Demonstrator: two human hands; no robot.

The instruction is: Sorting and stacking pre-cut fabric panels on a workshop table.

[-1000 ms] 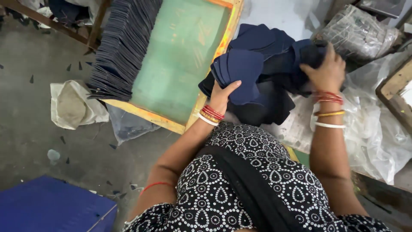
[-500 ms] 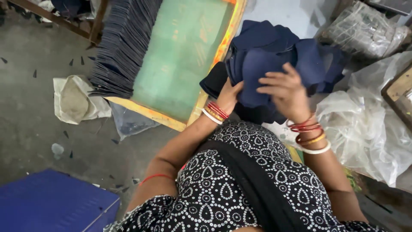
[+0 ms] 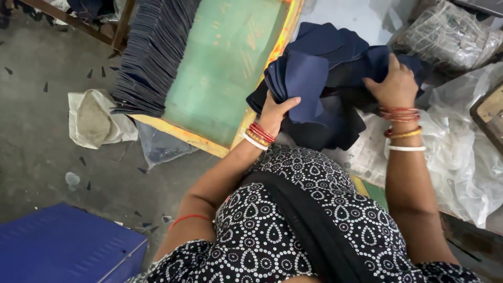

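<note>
A heap of dark navy fabric pieces [image 3: 330, 63] lies on the table's right side. My left hand [image 3: 276, 110] grips the near left edge of a fanned bundle of these pieces, thumb over the top. My right hand [image 3: 395, 84] clutches the heap's right side, fingers closed into the cloth. Both wrists wear red and gold bangles. A green board with a yellow-orange rim [image 3: 225, 68] lies to the left of the heap.
A long fanned row of dark cut pieces [image 3: 154, 52] rests on the board's left edge. Clear plastic bags [image 3: 461, 147] cover the table at right, with a wrapped bundle [image 3: 450, 34] behind. On the floor lie a white sack [image 3: 94, 118] and a blue box [image 3: 63, 246].
My right hand moved from the middle of the heap back to its right side. The left hand stayed on the bundle's edge, which is now fanned out more.
</note>
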